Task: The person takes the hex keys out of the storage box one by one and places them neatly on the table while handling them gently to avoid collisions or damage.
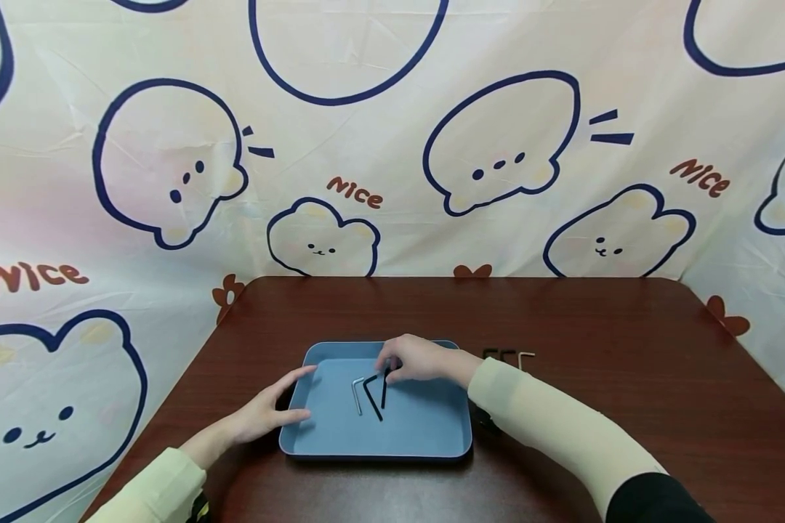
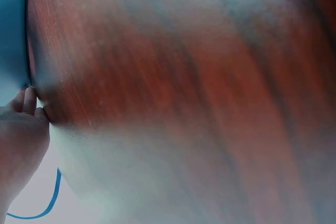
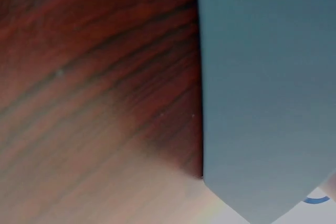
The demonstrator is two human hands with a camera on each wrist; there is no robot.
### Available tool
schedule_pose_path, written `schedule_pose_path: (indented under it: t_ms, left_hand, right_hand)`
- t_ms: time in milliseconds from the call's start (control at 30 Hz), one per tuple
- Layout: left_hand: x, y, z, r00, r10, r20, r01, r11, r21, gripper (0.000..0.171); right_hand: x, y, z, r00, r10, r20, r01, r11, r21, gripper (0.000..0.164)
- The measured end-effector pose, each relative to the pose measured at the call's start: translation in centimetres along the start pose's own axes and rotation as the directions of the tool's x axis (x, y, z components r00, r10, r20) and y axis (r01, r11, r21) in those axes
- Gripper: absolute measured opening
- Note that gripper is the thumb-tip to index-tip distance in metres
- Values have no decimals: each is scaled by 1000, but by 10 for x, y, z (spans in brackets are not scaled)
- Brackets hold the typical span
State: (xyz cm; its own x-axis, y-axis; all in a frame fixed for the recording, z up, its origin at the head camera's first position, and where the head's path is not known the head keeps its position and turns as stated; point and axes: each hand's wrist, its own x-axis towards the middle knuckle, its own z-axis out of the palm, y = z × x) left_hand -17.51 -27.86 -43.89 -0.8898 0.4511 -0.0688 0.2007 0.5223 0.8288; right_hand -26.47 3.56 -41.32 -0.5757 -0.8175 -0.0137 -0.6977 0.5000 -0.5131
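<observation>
A blue tray (image 1: 425, 428) lies on the table, with my left hand (image 1: 262, 414) at its left side. The thumb and index finger are spread and reach over the rim; in the left wrist view other fingers (image 2: 29, 100) meet the tray's outer edge. Over the upper middle of the tray, my right hand (image 1: 419, 359) pinches a black hex key (image 1: 384, 396) near its top, its long arm pointing down. To its left in the tray are another black hex key (image 1: 371, 399) and a silver hex key (image 1: 356, 398). The right fingertips partly hide the pinched key's bend.
Beyond the right forearm, two dark hex keys (image 1: 489, 352) and a lighter metallic hex key (image 1: 525, 355) lie on the brown wooden table (image 1: 602, 349), right of the tray. A cloth with cartoon drawings (image 1: 392, 145) hangs behind the table and along its sides.
</observation>
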Motion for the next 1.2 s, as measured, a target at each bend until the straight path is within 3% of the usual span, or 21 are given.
schedule_pose_path:
  t_ms: [167, 667, 967, 1200]
  left_hand:
    - [0, 0, 0, 1000, 1, 3, -1, 1000, 1, 72]
    - [1, 1, 0, 1000, 8, -1, -8, 1000, 16, 72]
    - [0, 4, -1, 1000, -9, -1, 9, 1000, 5, 72]
    - [-2, 7, 0, 1000, -8, 0, 8, 1000, 6, 71]
  right_hand:
    - [-3, -1, 0, 998, 53, -20, -54, 998, -38, 22]
    - [-6, 0, 4, 993, 90, -80, -99, 987, -123, 15]
    - [-7, 1, 8, 989, 102, -104, -104, 994, -14, 5]
    - [-7, 2, 9, 992, 72, -105, -76, 997, -35, 5]
